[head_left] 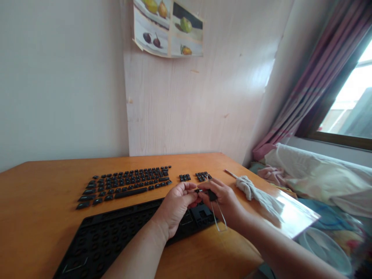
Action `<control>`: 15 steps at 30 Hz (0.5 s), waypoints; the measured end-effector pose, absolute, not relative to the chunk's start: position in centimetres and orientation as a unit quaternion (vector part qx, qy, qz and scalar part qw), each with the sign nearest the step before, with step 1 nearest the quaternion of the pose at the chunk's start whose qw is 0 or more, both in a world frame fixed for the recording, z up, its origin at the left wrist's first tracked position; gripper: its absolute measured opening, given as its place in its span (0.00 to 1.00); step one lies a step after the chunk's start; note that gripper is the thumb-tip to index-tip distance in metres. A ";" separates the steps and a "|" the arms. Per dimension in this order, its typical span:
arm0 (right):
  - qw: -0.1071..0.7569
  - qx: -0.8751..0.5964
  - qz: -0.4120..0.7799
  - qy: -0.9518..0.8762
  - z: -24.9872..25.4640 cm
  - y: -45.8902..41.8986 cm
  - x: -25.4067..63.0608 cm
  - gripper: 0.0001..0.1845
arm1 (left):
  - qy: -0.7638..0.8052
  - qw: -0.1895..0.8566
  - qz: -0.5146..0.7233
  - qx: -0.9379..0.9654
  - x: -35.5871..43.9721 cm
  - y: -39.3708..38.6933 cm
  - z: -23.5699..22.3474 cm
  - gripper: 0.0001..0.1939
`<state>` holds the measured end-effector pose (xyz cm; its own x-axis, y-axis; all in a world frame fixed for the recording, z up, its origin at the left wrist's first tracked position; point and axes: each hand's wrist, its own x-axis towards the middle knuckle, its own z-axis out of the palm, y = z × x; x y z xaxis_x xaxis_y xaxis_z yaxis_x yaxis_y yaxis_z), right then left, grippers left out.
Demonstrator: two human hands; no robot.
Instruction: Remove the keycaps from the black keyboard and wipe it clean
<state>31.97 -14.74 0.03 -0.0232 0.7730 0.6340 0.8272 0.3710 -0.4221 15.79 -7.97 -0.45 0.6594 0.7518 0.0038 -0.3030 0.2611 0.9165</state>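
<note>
Both my hands meet over the right end of a black keyboard (124,224) stripped of most of its keycaps. With thumb and fingertips my left hand (177,201) pinches a small black keycap (198,190). My right hand (222,199) is closed around a keycap puller (213,195) with a black handle, and its wire loop hangs down below the palm. The right fingertips also reach the keycap, touching or nearly touching it. Beyond the keyboard, loose black keycaps (130,180) lie in rows matching a keyboard layout.
Smaller groups of keycaps (184,177) lie behind my hands on the orange wooden table (43,209). A grey cloth tied to a stick (247,188) rests at the right, partly over a shiny clear sheet (299,213). Bedding and a plastic tub (325,252) are beyond the table's right edge.
</note>
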 end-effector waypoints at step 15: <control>0.324 -0.625 -0.106 -0.702 1.7 -13.8 36.9 0.13 | 0.317 0.663 0.383 0.561 15.1 -7.5 -0.2 0.19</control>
